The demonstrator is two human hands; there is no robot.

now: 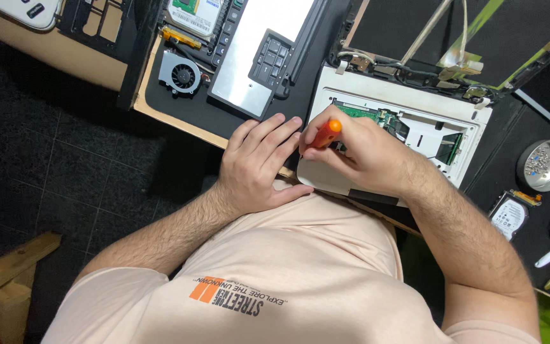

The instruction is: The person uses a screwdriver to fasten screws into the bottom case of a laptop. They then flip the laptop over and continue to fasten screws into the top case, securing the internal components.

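At the frame's centre, the right hand (358, 150) is closing its fingers around an orange-handled screwdriver (326, 133), holding it over the near-left corner of the opened white plastic laptop base (428, 121). The left hand (259, 162) is resting flat, fingers open, on the black worktop (186, 105) just beside it. A round metal bowl of screws (547, 164) is sitting at right.

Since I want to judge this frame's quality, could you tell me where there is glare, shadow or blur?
Head view: glare whitens the upper part of the silver panel; the floor on the image's left is dim and shadowed; the left hand, the right hand and the orange screwdriver it holds look sharp; the metal bowl of screws is evenly lit.
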